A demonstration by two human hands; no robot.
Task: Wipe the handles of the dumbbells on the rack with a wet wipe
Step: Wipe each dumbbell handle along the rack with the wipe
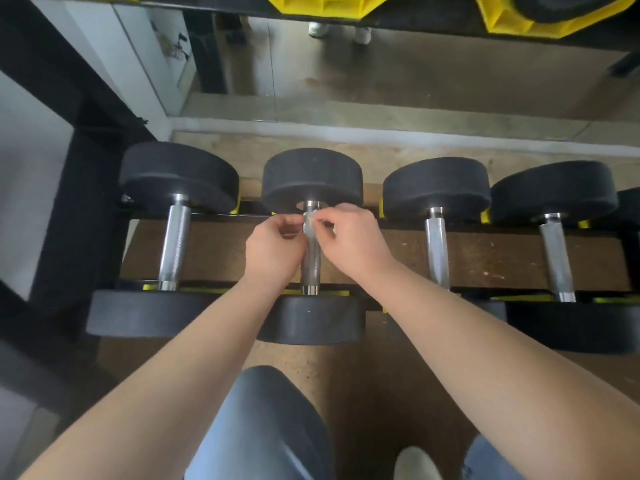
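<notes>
Several black dumbbells with chrome handles lie side by side on a low rack (221, 251). Both hands are at the far end of the second dumbbell's handle (311, 265). My left hand (273, 244) and my right hand (353, 237) each pinch a small, thin, pale wet wipe (310, 218) that lies across the top of that handle, one hand on each side. The wipe is mostly hidden by my fingers. The leftmost handle (173, 244) and the two handles to the right (437, 251) (557, 258) are bare.
An upper rack shelf with yellow-and-black weights (540, 19) hangs overhead at the top. A mirror (381, 71) stands behind the rack. A black frame post (79, 174) is on the left. My knee (263, 420) is below, over a brown floor.
</notes>
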